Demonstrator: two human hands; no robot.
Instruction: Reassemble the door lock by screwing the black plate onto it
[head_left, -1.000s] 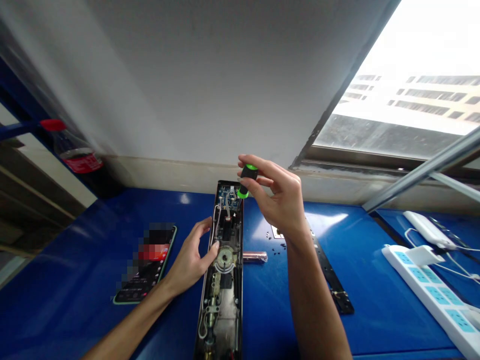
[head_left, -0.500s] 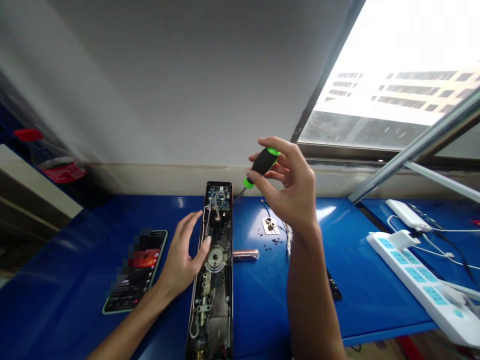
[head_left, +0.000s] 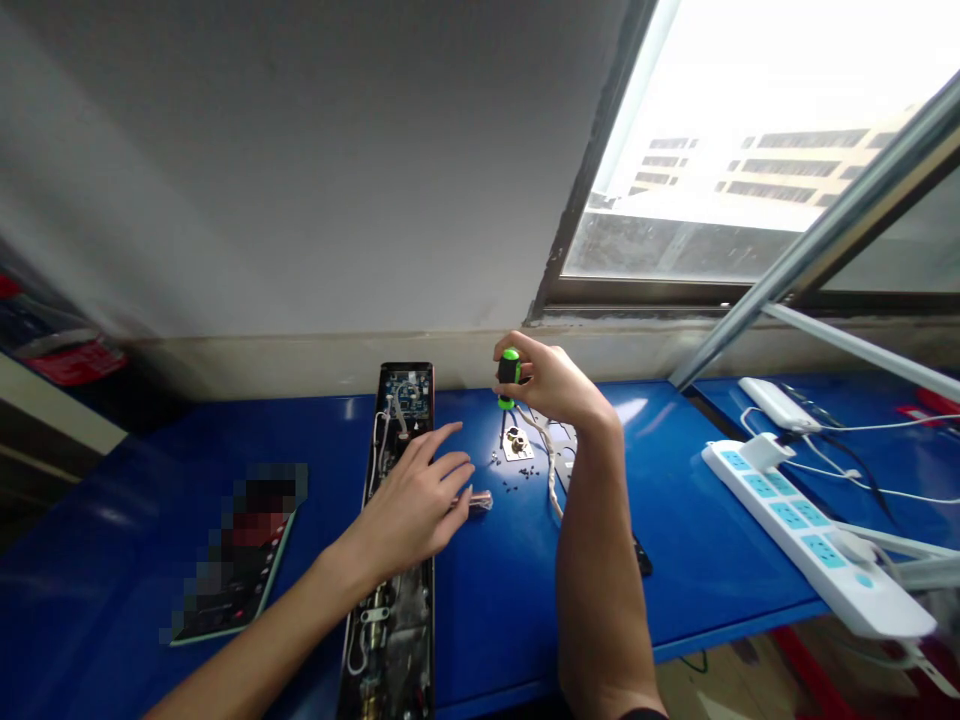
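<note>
My right hand (head_left: 559, 385) grips a screwdriver (head_left: 509, 368) with a black and green handle. Its shaft points down beside a small white plate (head_left: 518, 444) with dark parts on it, close to some small screws (head_left: 495, 458). More tiny black screws (head_left: 529, 472) lie scattered nearby. My left hand (head_left: 416, 495), fingers spread and holding nothing, is over a long open black housing (head_left: 420, 620) that looks like an electronic door lock. A blue circuit board (head_left: 406, 393) shows at its far end, and the hand hides its middle. A copper-coloured cylinder (head_left: 480, 502) pokes out past my left fingertips.
A phone (head_left: 244, 565) lies on the blue table (head_left: 495, 620) to the left. A braided cable (head_left: 553, 465) runs beside my right forearm. On the right is a white power strip (head_left: 802, 540) with plugs, near a metal frame (head_left: 750, 330). A red-labelled bottle (head_left: 75, 360) stands far left.
My right hand has lowered the screwdriver, turning it upright beside the white plate. My left hand has moved right, from the housing's left edge across its middle. The view has shifted to the right.
</note>
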